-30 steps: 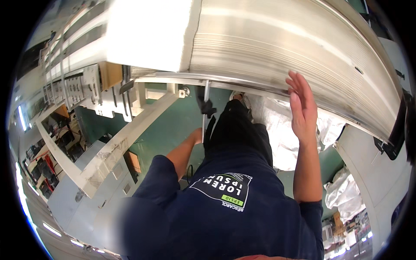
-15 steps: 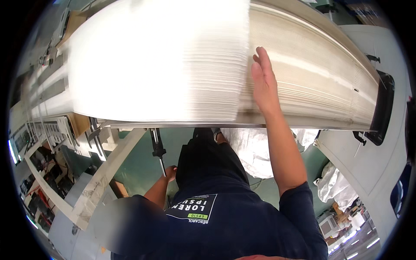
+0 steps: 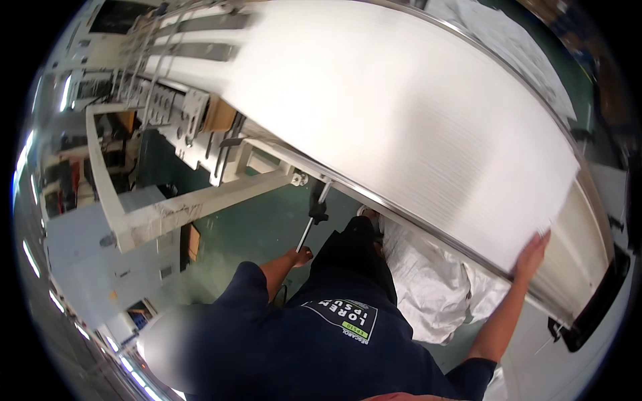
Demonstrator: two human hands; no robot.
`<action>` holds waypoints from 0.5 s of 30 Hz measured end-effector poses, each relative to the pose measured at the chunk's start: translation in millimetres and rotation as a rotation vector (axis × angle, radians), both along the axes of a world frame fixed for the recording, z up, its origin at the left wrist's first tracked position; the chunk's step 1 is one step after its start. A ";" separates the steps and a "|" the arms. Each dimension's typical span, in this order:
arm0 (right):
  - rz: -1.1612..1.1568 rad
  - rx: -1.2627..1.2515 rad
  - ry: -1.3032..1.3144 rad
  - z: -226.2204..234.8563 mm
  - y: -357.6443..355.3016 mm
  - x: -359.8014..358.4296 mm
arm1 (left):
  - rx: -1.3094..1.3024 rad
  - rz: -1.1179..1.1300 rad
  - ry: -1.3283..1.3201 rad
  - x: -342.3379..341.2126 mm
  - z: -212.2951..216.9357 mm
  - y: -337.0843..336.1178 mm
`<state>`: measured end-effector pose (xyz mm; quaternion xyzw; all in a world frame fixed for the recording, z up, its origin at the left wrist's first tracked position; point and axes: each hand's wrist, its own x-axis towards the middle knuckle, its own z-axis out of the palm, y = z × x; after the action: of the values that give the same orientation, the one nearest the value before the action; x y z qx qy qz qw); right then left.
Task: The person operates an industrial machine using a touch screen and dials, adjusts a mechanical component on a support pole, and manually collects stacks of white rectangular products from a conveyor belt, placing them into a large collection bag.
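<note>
White material (image 3: 401, 127) with fine parallel ridges, like close pleats, lies along a long beige trough (image 3: 582, 267). My right hand (image 3: 532, 255) is at its right end, fingers stretched out and held flat against the ridged edge near the front rail. Down at my left side, my left hand (image 3: 302, 256) is closed around the lower end of a thin metal rod (image 3: 306, 232). A black knob (image 3: 318, 212) sits on that rod, below the trough's metal front rail (image 3: 381, 204).
A cream frame (image 3: 200, 204) and machine parts stand at left. White crumpled sheeting (image 3: 428, 287) lies on the green floor under the trough. A black end piece (image 3: 598, 301) closes the trough's right end; more white sheeting (image 3: 501, 40) hangs beyond its far side.
The white material's edge has moved right along the trough, covering most of the beige surface. My right hand has gone right with it. My view has turned; my left hand stays by the rod.
</note>
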<state>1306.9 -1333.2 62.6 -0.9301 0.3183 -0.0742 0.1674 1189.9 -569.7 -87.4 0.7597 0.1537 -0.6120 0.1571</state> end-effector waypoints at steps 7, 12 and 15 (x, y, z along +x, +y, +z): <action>-0.238 -0.112 0.200 -5.2 -170.1 -92.4 | -0.052 0.039 0.050 14.9 22.3 -4.1; -0.160 -0.408 0.180 5.3 -117.6 -50.2 | -0.059 0.054 -0.052 10.9 24.0 -4.4; 0.105 -0.349 0.006 4.8 -77.5 -13.7 | -0.130 0.038 -0.114 6.2 8.4 4.7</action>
<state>1293.2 -1410.8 67.4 -0.9606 0.2520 -0.1168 0.0062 1196.1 -565.0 -79.1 0.7783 0.1187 -0.5735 0.2261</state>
